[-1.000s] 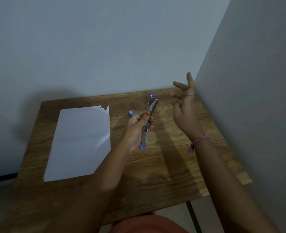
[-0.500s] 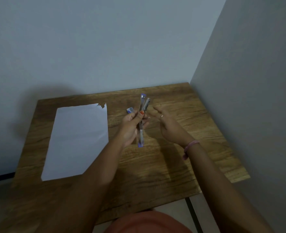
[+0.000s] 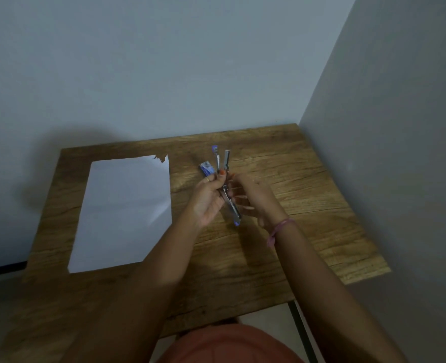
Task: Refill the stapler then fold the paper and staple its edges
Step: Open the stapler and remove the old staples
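Observation:
A slim metal stapler [image 3: 226,163] with blue ends is swung open into a long strip, held above the middle of the wooden table [image 3: 308,205]. My left hand [image 3: 208,199] grips it near its hinge, thumb on top. My right hand [image 3: 250,196] has its fingers on the stapler's lower half from the right side. A small blue box of staples [image 3: 206,169] lies on the table just behind my left hand. A white sheet of paper [image 3: 125,213] with a torn far corner lies flat on the left of the table.
Walls close off the table at the back and right. Its near edge runs in front of my body, with a dark metal leg [image 3: 299,328] below.
My right hand, raised with spread fingers at the far right a second ago, has come in to the stapler. My left hand has kept holding the opened stapler.

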### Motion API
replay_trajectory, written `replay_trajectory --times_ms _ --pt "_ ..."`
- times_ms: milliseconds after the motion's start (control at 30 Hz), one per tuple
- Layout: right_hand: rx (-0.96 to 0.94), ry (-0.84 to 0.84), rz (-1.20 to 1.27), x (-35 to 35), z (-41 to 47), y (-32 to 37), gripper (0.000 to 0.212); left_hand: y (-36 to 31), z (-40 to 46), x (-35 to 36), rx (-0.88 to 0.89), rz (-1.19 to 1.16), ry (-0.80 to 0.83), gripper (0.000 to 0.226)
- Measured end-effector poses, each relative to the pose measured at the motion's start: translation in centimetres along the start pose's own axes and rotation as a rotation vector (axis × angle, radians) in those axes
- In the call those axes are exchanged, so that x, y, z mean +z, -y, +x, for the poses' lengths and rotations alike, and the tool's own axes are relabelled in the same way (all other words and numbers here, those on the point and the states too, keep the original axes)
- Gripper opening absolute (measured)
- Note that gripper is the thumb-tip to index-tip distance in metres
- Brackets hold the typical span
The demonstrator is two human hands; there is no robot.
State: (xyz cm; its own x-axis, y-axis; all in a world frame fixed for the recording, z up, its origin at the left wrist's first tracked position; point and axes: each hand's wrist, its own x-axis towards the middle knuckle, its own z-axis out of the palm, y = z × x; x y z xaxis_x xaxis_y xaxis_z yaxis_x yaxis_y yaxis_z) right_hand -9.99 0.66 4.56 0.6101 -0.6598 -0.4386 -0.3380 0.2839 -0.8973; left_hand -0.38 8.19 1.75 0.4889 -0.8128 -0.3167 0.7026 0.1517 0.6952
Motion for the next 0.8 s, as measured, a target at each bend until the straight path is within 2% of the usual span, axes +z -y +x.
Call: replay_trajectory --times_ms 67,167,300,500,667,800 --pt "0.075 0.068 -0.089 0.2 -0.3 0.4 0.035 0.3 -0.3 0.0 0.015 -0.031 -0.007 0.013" --pt "0.064 0.17 -0.176 0.0 -0.2 0.7 0.046 0.3 -0.5 0.1 0.029 -0.081 0.011 0.014" --pt "0.091 0.367 0.015 -0.2 -0.3 0.7 0.04 0.5 -0.8 0.0 0.029 -0.028 -0.007 0.014" --pt "0.047 0.421 0.025 0.1 -0.5 0.9 0.034 0.7 -1.2 -0.2 0.076 -0.051 -0.05 0.013" --pt "-0.006 0.42 0.014 0.2 -0.7 1.7 0.034 0.4 -1.4 -0.1 0.089 -0.02 -0.024 0.036" --pt "0.016 0.442 0.034 0.4 -1.2 2.4 0.029 0.0 -1.6 0.0 0.108 0.022 -0.035 0.02"
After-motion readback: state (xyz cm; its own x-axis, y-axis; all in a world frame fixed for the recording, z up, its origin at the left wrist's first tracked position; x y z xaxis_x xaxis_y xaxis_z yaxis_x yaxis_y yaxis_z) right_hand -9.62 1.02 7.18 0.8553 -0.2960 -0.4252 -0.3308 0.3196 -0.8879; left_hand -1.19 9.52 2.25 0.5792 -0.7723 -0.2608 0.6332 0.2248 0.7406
